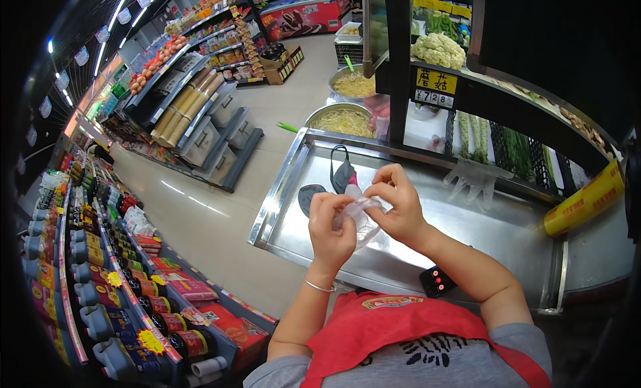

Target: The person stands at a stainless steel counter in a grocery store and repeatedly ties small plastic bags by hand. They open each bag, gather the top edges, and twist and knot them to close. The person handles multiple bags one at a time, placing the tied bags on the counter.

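My left hand (333,230) and my right hand (400,205) are raised close together above a stainless steel work table (481,248). Between their fingertips they pinch a crumpled piece of thin clear plastic (358,220); whether it is a glove or a bag I cannot tell. Under and beyond it lie a dark grey item with a looped cord (343,173) and a flat dark grey piece (309,196). Toward the back right, a clear disposable glove (470,182) hangs from the display rack's ledge onto the table.
A yellow roll of film (583,200) leans at the right. By my right forearm sits a black device (437,281) with lit red marks. Two basins of sprouts (340,121) stand past the table's far edge. Cauliflower (438,51) rests on the vegetable rack. Stocked shelves (120,288) line the left aisle.
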### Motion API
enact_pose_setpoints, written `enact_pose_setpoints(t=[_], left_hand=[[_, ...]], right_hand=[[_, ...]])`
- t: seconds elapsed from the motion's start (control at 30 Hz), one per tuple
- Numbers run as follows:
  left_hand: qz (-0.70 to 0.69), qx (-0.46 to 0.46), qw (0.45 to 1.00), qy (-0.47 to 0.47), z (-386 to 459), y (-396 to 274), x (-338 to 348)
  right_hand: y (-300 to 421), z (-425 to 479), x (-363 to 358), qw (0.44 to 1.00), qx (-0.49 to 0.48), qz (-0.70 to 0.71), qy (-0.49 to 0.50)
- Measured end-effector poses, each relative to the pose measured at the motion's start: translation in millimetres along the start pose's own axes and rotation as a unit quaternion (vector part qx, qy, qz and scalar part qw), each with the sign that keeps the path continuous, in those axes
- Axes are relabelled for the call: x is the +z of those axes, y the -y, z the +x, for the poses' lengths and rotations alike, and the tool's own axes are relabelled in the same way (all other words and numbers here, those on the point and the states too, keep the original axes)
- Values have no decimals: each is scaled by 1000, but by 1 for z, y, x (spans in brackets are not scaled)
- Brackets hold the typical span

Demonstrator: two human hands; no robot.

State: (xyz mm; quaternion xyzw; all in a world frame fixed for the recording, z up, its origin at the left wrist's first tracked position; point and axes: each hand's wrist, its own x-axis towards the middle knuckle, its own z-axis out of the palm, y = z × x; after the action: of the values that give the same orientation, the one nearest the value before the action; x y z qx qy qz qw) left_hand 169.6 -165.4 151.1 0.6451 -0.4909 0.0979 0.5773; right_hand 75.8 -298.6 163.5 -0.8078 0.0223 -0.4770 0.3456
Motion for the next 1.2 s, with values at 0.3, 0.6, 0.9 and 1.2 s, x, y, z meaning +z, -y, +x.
enact_pose_setpoints(t=[0.3,0.6,0.9,1.2], left_hand=[[-66,-141,987,36,8,5,6],[102,-83,991,-21,9,15,18],[-393,-289,873,-9,-10,17,28],[-361,-334,869,59,-5,20,19]], right_hand=[[-22,4,-10,952,224,158,133],[-16,-5,0,987,123,-47,90],[-28,2,2,977,197,19,79],[-27,0,-4,966,221,53,120]])
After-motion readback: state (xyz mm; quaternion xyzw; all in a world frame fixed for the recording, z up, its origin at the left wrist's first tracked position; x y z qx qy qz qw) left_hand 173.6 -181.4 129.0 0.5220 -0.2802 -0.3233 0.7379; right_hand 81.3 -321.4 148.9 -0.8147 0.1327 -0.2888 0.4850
